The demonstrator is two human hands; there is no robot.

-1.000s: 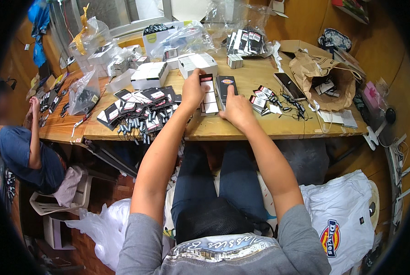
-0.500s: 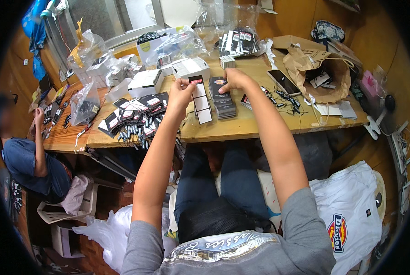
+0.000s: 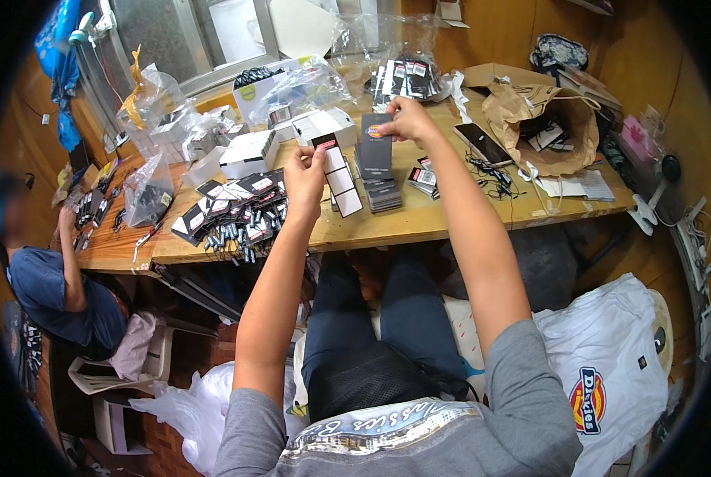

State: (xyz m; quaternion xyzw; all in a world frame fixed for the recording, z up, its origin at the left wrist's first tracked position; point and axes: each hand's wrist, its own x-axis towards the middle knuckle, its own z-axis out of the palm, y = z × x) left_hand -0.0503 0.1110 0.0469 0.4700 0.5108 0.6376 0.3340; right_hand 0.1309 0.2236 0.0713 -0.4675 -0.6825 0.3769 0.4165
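Observation:
My left hand [image 3: 304, 175] pinches a long hang tag [image 3: 339, 183] by its upper left edge; its face has white panels, a black border and a red strip near the top. To the right, my right hand [image 3: 409, 121] pinches a dark grey hang tag [image 3: 376, 151] with a coloured logo, held upright above a stack of dark tags [image 3: 383, 195]. Thumb and fingers grip its top right edge. Left of my left hand lies a heap of black and white tags with cords [image 3: 240, 211]. A few more tags [image 3: 423, 176] lie beside my right forearm.
White boxes of labels [image 3: 248, 151] stand behind the heap. A phone [image 3: 481, 145], tangled black cords [image 3: 491, 176] and an open paper bag [image 3: 522, 103] are on the right. At far left a co-worker [image 3: 53, 282] sits handling small items. A white shirt [image 3: 602, 358] lies low right.
My right hand has moved up slightly, raising a dark tag off the stack. My left hand has shifted a little left and down with its tag, which is now more tilted.

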